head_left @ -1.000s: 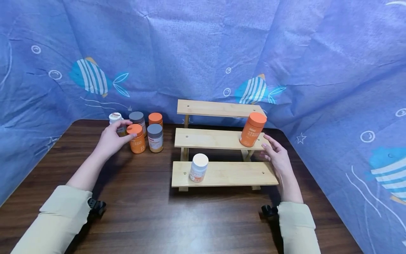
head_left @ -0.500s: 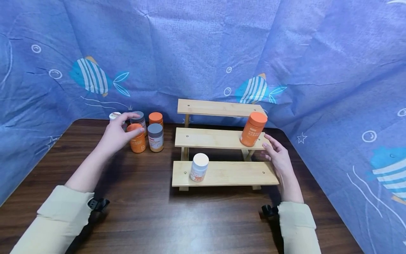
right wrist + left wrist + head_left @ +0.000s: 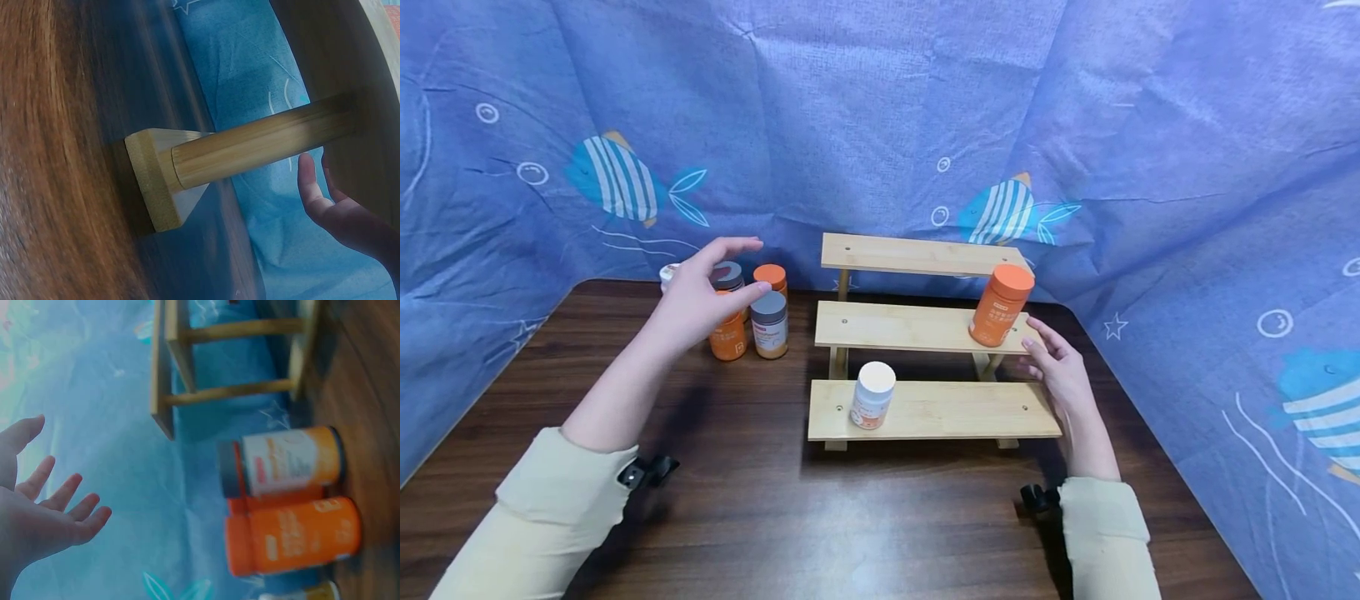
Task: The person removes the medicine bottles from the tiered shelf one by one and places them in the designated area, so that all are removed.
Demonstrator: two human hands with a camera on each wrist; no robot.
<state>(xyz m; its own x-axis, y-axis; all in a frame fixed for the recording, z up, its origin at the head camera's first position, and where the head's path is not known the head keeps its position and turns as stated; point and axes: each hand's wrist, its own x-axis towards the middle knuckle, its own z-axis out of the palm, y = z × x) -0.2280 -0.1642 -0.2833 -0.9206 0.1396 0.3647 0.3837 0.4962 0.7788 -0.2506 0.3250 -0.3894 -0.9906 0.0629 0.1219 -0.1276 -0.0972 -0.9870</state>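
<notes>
My left hand (image 3: pixel 696 292) is raised with nothing in it, thumb and fingers spread apart, in front of a group of supplement bottles at the back left. In the left wrist view an orange bottle (image 3: pixel 294 537) and a grey-capped bottle (image 3: pixel 284 462) stand apart from its fingers. My right hand (image 3: pixel 1060 367) is at the right end of the wooden three-step rack's middle shelf (image 3: pixel 895 325), fingers loosely bent by the edge; firm contact cannot be told. A large orange bottle (image 3: pixel 1000 308) stands on that shelf's right end. A white bottle (image 3: pixel 872 396) stands on the bottom shelf's left part.
The dark wooden table (image 3: pixel 730 500) spreads in front of the rack. Behind it hangs a blue fish-print cloth (image 3: pixel 865 117). A second orange-capped bottle (image 3: pixel 771 275) and a white-capped one (image 3: pixel 667 273) are partly hidden in the group.
My left hand has come away from the front orange bottle, rising and moving right with its fingers spread. The right hand, rack and bottles stay in place.
</notes>
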